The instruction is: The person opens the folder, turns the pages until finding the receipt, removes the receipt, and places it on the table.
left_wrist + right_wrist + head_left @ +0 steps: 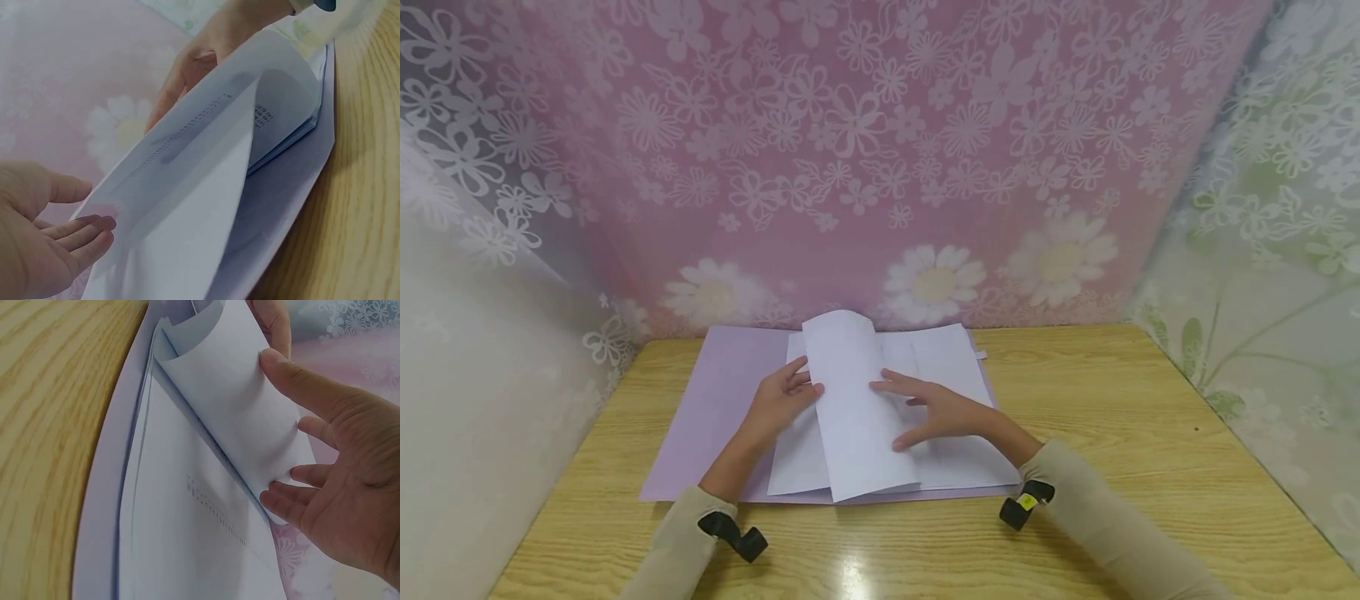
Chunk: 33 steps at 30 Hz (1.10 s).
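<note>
A lilac folder [730, 400] lies opened out on the table with a stack of white papers [955, 458] inside. One white sheet [850, 408] is lifted and curls over the middle, standing above the stack. My left hand [782, 404] holds this sheet by its left edge, with the thumb on one face and the fingers at the other. On the sheet's right side, my right hand [936, 408] touches the curved paper with spread fingertips. Rows of small print show on the papers in both wrist views, too blurred to read.
The wooden table [1075, 383] extends around the folder on both sides and in front. Behind it hangs a pink floral curtain [850, 167], with pale floral sheeting [1285, 250] at the right. A small white tab [981, 355] sticks out at the folder's right edge.
</note>
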### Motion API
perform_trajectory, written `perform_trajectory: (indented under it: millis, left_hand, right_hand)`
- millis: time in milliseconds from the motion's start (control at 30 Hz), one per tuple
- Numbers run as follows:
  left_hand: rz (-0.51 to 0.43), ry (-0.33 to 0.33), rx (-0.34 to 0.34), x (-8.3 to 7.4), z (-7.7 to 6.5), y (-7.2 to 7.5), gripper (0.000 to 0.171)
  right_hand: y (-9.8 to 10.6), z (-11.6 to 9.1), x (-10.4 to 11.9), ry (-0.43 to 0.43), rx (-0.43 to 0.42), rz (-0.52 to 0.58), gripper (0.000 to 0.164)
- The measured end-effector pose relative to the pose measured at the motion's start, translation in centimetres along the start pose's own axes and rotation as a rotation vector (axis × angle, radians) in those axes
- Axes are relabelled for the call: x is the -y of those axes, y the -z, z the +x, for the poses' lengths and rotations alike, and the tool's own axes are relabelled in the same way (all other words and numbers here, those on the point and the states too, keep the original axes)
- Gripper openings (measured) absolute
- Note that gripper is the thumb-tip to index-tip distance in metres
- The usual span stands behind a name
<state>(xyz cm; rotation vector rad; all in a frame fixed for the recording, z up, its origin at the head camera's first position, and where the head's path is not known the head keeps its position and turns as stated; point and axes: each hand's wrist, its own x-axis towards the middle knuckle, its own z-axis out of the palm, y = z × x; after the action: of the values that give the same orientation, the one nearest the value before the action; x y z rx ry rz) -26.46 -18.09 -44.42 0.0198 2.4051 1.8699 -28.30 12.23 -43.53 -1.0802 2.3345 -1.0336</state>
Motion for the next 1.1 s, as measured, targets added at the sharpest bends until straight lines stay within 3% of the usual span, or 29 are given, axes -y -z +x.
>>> perform_trajectory:
  millis: [167,400,600,900,1100]
  left_hand:
    - [-0.070,0.085,-0.054,0.0,0.2,0.8,0.076]
    - [-0.066,0.101,-0.094,0.0,0.5,2.4,0.081]
    - [0.047,0.127,-0.129,0.3,0.7,3.6,0.076]
    - [0.174,0.161,-0.111,1.5,0.8,4.2,0.072]
    - [0.355,0.116,-0.116,2.4,0.8,4.2,0.068]
  right_hand:
    - [-0.4,0.5,0.4,-0.001,-0.007,-0.017,0.094]
    - [-1.2,1.6,0.7,0.045,0.003,-0.008,0.093]
    - [-1.6,2.2,1.0,0.071,0.023,0.010,0.090]
    - [-0.7,2.2,1.7,0.038,0.047,-0.038,0.088]
    - [0.7,2.0,1.8,0.002,0.034,-0.064,0.087]
